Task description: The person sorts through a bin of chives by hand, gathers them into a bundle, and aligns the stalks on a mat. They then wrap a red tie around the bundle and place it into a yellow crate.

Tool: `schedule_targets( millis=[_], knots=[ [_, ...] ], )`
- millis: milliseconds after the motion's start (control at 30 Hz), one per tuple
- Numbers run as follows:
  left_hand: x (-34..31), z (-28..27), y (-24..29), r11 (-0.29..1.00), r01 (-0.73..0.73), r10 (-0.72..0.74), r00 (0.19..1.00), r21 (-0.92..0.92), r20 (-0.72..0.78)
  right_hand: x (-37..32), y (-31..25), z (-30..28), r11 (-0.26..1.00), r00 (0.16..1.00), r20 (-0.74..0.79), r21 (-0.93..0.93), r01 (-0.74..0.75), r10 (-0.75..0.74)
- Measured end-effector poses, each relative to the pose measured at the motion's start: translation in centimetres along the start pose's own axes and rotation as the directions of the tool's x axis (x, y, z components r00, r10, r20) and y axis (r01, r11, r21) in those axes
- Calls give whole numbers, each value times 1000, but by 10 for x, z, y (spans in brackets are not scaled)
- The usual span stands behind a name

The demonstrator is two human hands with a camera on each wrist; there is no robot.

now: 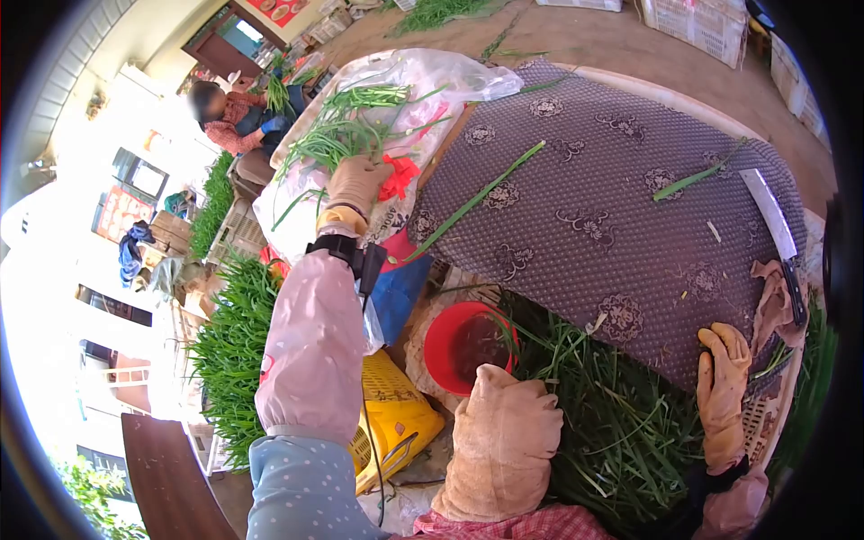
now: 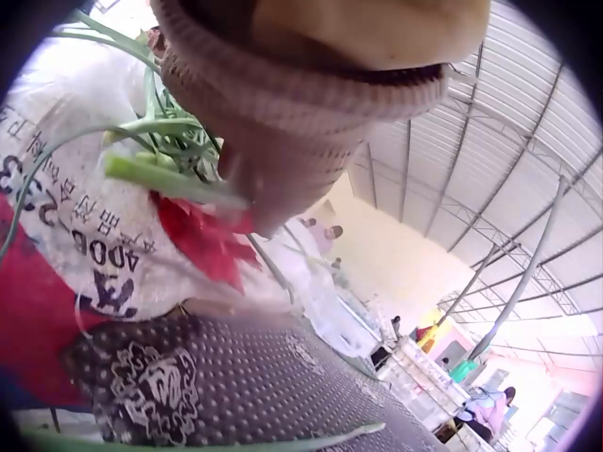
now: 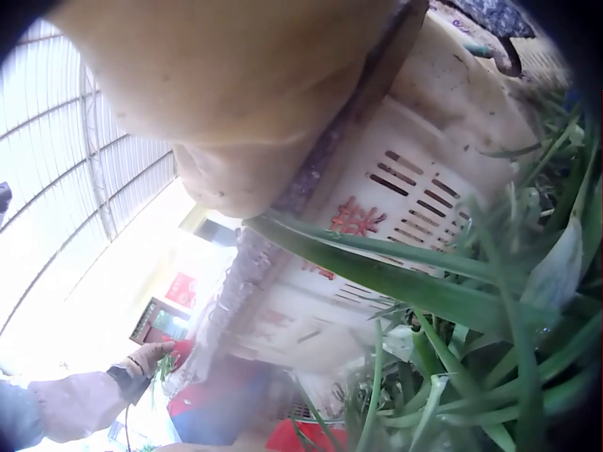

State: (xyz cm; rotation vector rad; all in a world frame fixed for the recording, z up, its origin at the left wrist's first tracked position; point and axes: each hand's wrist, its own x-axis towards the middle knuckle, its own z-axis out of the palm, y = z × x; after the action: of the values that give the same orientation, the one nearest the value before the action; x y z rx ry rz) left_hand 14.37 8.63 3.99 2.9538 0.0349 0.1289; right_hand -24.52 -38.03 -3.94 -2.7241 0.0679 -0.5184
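My left hand [image 1: 355, 184], in a beige knit glove, reaches over a bunch of long scallion-like green stalks [image 1: 337, 139] on a white plastic sack [image 1: 297, 211]. A cut stalk end [image 2: 141, 173] overlaps the glove in the left wrist view; the fingertips are hidden, and I cannot tell whether they grip it. Beside the hand lies a crumpled red piece [image 1: 399, 178]. My right hand [image 1: 724, 391], in a tan rubber glove, lies at the near right edge of the patterned tabletop [image 1: 576, 225], its fingers relaxed. A long leaf [image 3: 377, 273] passes beneath the right hand.
A large knife [image 1: 772, 216] rests on the right tabletop, its black handle by a brown rag [image 1: 772, 292]. Loose stalks [image 1: 490, 198] lie on the cover. Below are a red bucket [image 1: 450, 346], piled greens [image 1: 621, 423] and a yellow basket [image 1: 396, 405]. Another person [image 1: 238, 126] sits at upper left.
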Motion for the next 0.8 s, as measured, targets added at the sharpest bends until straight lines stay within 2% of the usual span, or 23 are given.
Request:
schedule_targets(
  millis=[100,167,200,233,333,400,433,500,533,600,633,700,767,800],
  knots=[
    [1,-12,2,996,14,-20,998,91,68,0,0,0,1000,1000,-6,-14,5,-5],
    [2,-11,-10,988,-109,131,968,-113,212,1,-1,0,1000,1000,-2,5,-10,10],
    [1,-6,-19,950,-312,311,945,2,100,1,-1,1,1000,1000,-1,10,-13,13],
    [6,-3,-27,951,-311,308,946,6,102,0,-1,1,1000,1000,3,13,-16,16],
    [12,0,-34,977,-135,159,977,-166,139,1,0,1,1000,1000,10,3,-11,11],
    [11,-1,-28,993,-109,110,994,34,-14,1,1,1,1000,1000,13,-10,-15,15],
    [12,-2,-21,993,-110,111,994,35,-8,0,0,1,1000,999,21,-6,-30,30],
    [14,-4,-8,974,16,-24,999,227,34,0,0,1,999,999,29,0,-45,45],
    [13,-6,-8,974,14,-23,999,228,36,0,0,1,999,999,35,-7,-40,40],
    [11,-8,-10,953,65,-10,983,296,-181,1,3,-1,999,999,34,-26,-36,37],
    [12,-5,-10,955,55,-2,984,292,-179,1,3,-1,999,999,35,-22,-34,35],
    [8,-3,-18,964,39,49,947,264,-316,0,0,1,999,998,48,-2,-32,32],
    [7,2,-19,968,76,11,938,238,-345,1,0,0,998,997,54,2,-58,58],
    [6,6,-18,951,-34,167,893,307,-418,1,0,-1,998,996,69,-5,-64,65]
  ],
)
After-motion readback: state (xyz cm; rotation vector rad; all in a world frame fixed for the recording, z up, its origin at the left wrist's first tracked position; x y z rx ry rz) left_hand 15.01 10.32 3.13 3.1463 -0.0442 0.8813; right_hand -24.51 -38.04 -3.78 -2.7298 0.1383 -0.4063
